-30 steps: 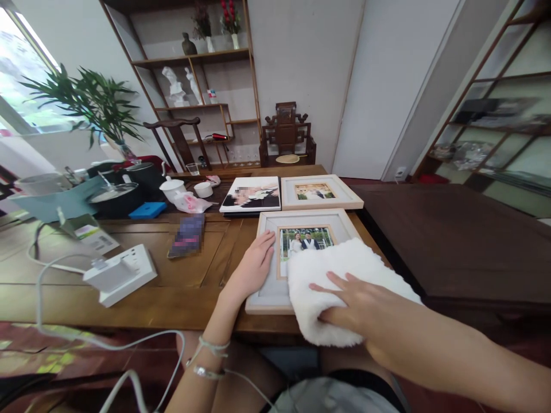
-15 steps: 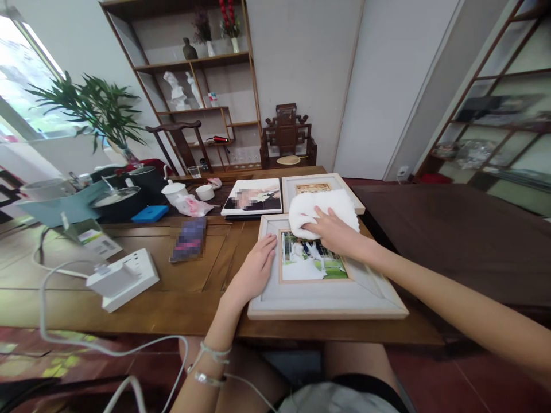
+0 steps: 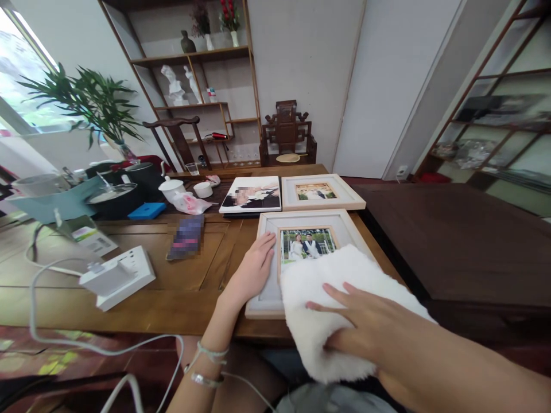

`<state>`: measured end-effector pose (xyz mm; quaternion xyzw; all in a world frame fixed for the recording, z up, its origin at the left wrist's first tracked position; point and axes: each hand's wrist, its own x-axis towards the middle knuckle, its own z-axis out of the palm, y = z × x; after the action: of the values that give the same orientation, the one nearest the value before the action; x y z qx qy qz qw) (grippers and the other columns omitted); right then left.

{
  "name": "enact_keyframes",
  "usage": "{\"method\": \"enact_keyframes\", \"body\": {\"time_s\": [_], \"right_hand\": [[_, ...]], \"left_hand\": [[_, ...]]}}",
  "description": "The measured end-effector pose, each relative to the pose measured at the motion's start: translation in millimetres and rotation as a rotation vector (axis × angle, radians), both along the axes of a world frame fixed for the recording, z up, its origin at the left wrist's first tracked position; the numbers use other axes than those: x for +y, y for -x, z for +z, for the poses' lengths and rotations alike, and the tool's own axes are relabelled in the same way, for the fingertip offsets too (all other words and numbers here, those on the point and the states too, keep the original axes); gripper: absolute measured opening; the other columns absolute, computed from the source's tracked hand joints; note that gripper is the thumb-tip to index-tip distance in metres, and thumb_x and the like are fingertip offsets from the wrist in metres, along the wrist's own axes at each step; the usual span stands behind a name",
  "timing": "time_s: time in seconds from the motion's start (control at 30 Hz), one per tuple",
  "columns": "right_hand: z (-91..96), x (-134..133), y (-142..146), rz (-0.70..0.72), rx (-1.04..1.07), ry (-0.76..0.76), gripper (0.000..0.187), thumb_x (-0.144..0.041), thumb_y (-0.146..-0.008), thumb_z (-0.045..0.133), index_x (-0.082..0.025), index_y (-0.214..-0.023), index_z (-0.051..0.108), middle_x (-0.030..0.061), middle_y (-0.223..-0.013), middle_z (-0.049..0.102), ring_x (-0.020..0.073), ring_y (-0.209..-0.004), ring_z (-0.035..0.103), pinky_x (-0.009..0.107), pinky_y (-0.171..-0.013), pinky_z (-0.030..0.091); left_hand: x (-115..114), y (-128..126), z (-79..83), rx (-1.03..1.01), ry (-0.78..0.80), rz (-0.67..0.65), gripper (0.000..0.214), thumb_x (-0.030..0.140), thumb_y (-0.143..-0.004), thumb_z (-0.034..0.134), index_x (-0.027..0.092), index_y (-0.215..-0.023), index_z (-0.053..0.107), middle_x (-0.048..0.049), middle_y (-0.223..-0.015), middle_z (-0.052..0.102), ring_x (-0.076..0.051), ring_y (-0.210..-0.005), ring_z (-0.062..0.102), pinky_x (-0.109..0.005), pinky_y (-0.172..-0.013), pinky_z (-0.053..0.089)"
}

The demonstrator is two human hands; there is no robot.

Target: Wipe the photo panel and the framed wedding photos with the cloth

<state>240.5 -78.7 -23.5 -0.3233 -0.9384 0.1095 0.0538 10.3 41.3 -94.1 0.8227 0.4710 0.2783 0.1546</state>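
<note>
A white-framed photo lies flat at the near edge of the wooden table. My left hand rests flat on the frame's left border, fingers stretched out. My right hand presses a fluffy white cloth down on the near half of the frame, fingers extended over the cloth. The cloth hangs past the table's front edge and hides the frame's lower part.
Behind lie a second white frame and a photo print. To the left are a phone, a white power strip with cables, a white teapot, cups, pots and a plant. A dark bench stands right.
My right hand drew the cloth from the frame's far top edge back down over its near half. The left hand stayed on the left border.
</note>
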Motion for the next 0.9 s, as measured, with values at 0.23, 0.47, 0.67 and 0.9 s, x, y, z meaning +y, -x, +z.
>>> {"method": "enact_keyframes", "body": {"time_s": [0.23, 0.47, 0.67, 0.9], "right_hand": [[-35.2, 66.7, 3.3, -0.193, -0.015, -0.096, 0.075, 0.006, -0.055, 0.039, -0.021, -0.123, 0.055, 0.0071, -0.144, 0.041, 0.0336, -0.136, 0.025, 0.059, -0.106, 0.022], [-33.9, 148.8, 7.1, -0.376, -0.102, -0.31, 0.078, 0.012, -0.062, 0.033, -0.018, -0.132, 0.048, 0.0081, -0.149, 0.033, 0.0411, -0.137, 0.011, 0.07, -0.1, 0.016], [-32.6, 128.5, 29.6, -0.29, -0.132, -0.188, 0.08, 0.012, -0.062, 0.034, -0.022, -0.133, 0.048, 0.009, -0.147, 0.035, 0.0419, -0.135, 0.022, 0.065, -0.098, 0.028], [-9.5, 61.1, 60.8, -0.082, -0.226, 0.054, 0.067, 0.006, -0.066, 0.043, -0.016, -0.13, 0.049, 0.0167, -0.15, 0.028, 0.0471, -0.134, 0.016, 0.068, -0.099, 0.027]], "left_hand": [[0.7, 2.0, -1.9, -0.026, -0.002, -0.02, 0.042, 0.024, -0.093, 0.031, 0.013, -0.127, 0.053, -0.0118, -0.139, 0.049, -0.021, -0.133, 0.039, -0.041, -0.113, 0.029], [0.8, 2.8, -1.5, -0.049, 0.015, -0.021, 0.042, 0.023, -0.093, 0.031, 0.012, -0.126, 0.053, -0.0131, -0.139, 0.048, -0.021, -0.133, 0.039, -0.041, -0.113, 0.028], [0.2, 0.7, -1.2, -0.11, 0.006, -0.022, 0.042, 0.023, -0.093, 0.032, 0.011, -0.129, 0.051, -0.0132, -0.141, 0.047, -0.02, -0.133, 0.04, -0.04, -0.113, 0.027], [-6.5, -1.5, 5.4, -0.276, 0.0, 0.04, 0.044, 0.032, -0.095, 0.032, 0.011, -0.131, 0.048, -0.013, -0.139, 0.049, -0.021, -0.128, 0.046, -0.039, -0.109, 0.033]]}}
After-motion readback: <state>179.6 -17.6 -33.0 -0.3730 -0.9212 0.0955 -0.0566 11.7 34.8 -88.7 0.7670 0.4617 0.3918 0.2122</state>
